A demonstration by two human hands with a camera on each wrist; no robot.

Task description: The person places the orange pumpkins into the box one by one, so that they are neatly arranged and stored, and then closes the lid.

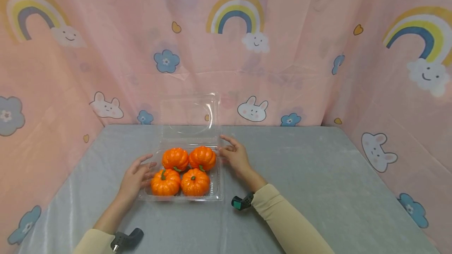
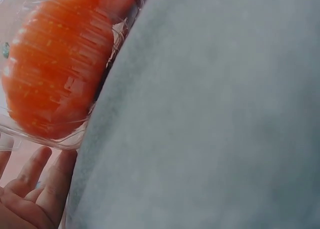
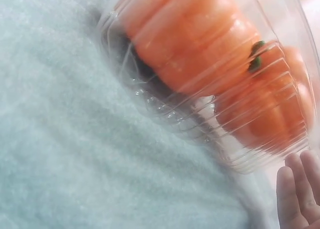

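Observation:
A clear plastic clamshell box (image 1: 218, 196) sits on the table, its see-through lid (image 1: 214, 107) raised at the back. Several small orange pumpkins with green stems fill the base, among them a front left pumpkin (image 1: 165, 183) and a back right pumpkin (image 1: 203, 158). My left hand (image 1: 134, 177) lies along the box's left side, fingers extended at its wall. At the back right corner, close to the hinge, is my right hand (image 1: 237, 159) with its fingers loosely bent. In the right wrist view, fingertips (image 3: 292, 176) come up to the ribbed wall; contact is hard to tell.
A grey cloth covers the table (image 1: 300, 183), which extends to the right of the box. Behind and at both sides hangs a pink curtain (image 1: 282, 58) printed with rainbows, rabbits and flowers. Each wrist carries a dark camera mount (image 1: 243, 202).

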